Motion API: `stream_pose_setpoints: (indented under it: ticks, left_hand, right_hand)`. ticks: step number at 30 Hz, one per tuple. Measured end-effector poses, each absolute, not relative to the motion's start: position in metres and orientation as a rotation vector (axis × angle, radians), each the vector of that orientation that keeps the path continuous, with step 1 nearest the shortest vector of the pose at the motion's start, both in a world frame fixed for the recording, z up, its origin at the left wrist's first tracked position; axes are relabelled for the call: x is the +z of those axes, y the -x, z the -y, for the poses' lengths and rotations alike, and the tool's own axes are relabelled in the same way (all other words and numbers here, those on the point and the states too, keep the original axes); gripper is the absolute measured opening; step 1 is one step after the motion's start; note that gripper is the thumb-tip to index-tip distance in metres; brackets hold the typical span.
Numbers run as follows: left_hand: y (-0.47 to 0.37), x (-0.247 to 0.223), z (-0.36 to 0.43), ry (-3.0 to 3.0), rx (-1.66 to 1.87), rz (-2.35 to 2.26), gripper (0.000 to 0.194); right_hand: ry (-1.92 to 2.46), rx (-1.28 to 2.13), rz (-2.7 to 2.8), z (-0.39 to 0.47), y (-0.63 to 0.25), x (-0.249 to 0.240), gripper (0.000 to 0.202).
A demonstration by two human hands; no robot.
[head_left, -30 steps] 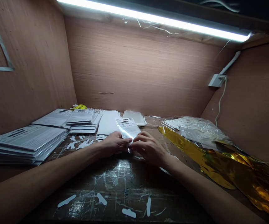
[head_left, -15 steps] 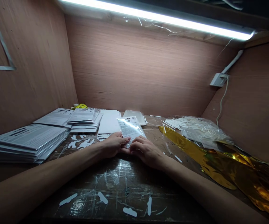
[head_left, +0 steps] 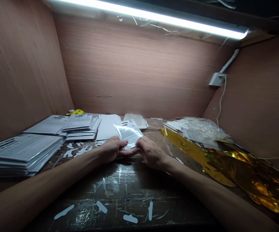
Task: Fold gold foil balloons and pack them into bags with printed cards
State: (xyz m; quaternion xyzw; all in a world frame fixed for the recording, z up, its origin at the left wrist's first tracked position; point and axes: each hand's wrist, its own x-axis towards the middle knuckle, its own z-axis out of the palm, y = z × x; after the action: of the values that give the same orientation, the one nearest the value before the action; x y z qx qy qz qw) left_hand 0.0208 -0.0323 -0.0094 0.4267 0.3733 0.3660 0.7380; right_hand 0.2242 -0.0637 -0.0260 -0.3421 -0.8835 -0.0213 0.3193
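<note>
A flat printed packet in glossy clear film (head_left: pixel 129 133) is held over the table, its top edge tilted away from me. My left hand (head_left: pixel 114 149) grips its lower left side, thumb on top and fingers underneath. At its lower right corner my right hand (head_left: pixel 151 153) is closed, fingertips pinched on the packet's edge. Behind the packet lie a pile of white cards (head_left: pixel 108 125) and a stack of translucent plastic sleeves (head_left: pixel 139 120). Small white punched-out card pieces (head_left: pixel 81 150) are scattered left of my left hand.
Stacks of printed packets (head_left: pixel 21 148) fill the left side. Gold foil film (head_left: pixel 219 167) spreads along the right, with white strips in clear plastic (head_left: pixel 197 129) behind it. More white cut-outs (head_left: pixel 130 219) lie near the front edge. A power socket (head_left: pixel 218 79) hangs on the right.
My right hand has shifted from the packet's lower front to its right corner. The packet has turned slightly, and the camera view has swung a little to the right.
</note>
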Motion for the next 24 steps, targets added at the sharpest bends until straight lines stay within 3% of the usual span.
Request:
stream_pose_setpoints:
  ticks: [6,8,11,14,19,24]
  left_hand:
    - [-0.018,-0.003,0.03,-0.876,0.841,-0.865,0.015]
    - [-0.019,-0.002,0.031,-0.872,0.839,-0.877,0.022]
    - [-0.02,-0.003,0.032,-0.871,0.831,-0.878,0.032]
    - [-0.02,-0.005,0.03,-0.848,0.819,-0.837,0.038]
    - [-0.017,-0.01,0.026,-0.843,0.84,-0.758,0.038]
    - [-0.009,-0.004,0.025,-0.918,0.662,-0.807,0.031]
  right_hand:
    - [0.924,0.625,1.24,0.021,-0.296,0.005,0.01]
    - [0.917,0.674,0.804,0.007,-0.324,0.013,0.017]
    - [0.91,0.681,0.72,-0.001,-0.344,0.016,0.026]
    - [0.907,0.551,1.103,0.013,-0.329,0.009,0.016]
    - [0.79,-0.074,2.24,0.043,-0.281,-0.011,0.053]
    - [0.682,-0.134,2.436,0.042,-0.272,-0.017,0.021]
